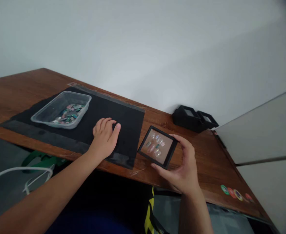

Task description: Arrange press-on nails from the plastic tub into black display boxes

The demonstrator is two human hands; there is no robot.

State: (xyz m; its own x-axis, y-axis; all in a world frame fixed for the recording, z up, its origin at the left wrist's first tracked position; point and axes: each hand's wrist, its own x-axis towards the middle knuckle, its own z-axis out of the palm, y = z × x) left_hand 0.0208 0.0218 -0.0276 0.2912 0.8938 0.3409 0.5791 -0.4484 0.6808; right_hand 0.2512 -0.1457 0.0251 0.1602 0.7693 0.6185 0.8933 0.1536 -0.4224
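My right hand grips a small black-framed display case by its right side, holding it just above the wooden table. Several small pale and green pieces show behind its clear window. My left hand rests palm down on a black mat, fingers together and slightly curled, holding nothing. To its left on the mat stands a clear plastic tub with several small coloured pieces in it.
Two black boxes sit at the table's back edge by the white wall. Round coloured stickers mark the table's near right corner. A grey partition panel stands at right. A white cable hangs below the table at left.
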